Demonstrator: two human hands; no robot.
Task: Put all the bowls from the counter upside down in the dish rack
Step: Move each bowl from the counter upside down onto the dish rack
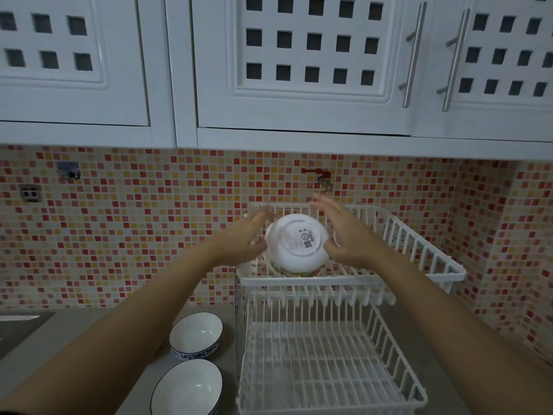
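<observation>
A white bowl (294, 245) with a patterned rim and a label on its base sits upside down, tilted toward me, in the upper tier of the white wire dish rack (425, 250). My left hand (248, 235) is at its left side and my right hand (341, 232) at its right. Both have their fingers spread, with only the thumbs near the bowl's wall. Two more bowls stand upright on the counter left of the rack: a blue-patterned bowl (196, 335) and, nearer to me, a white bowl with a dark rim (187, 389).
The rack's lower tier (329, 369) holds nothing. A tap (324, 179) sticks out of the mosaic tile wall just above the rack. White wall cupboards (299, 70) hang overhead. A sink edge (21, 322) lies at the far left of the grey counter (143, 369).
</observation>
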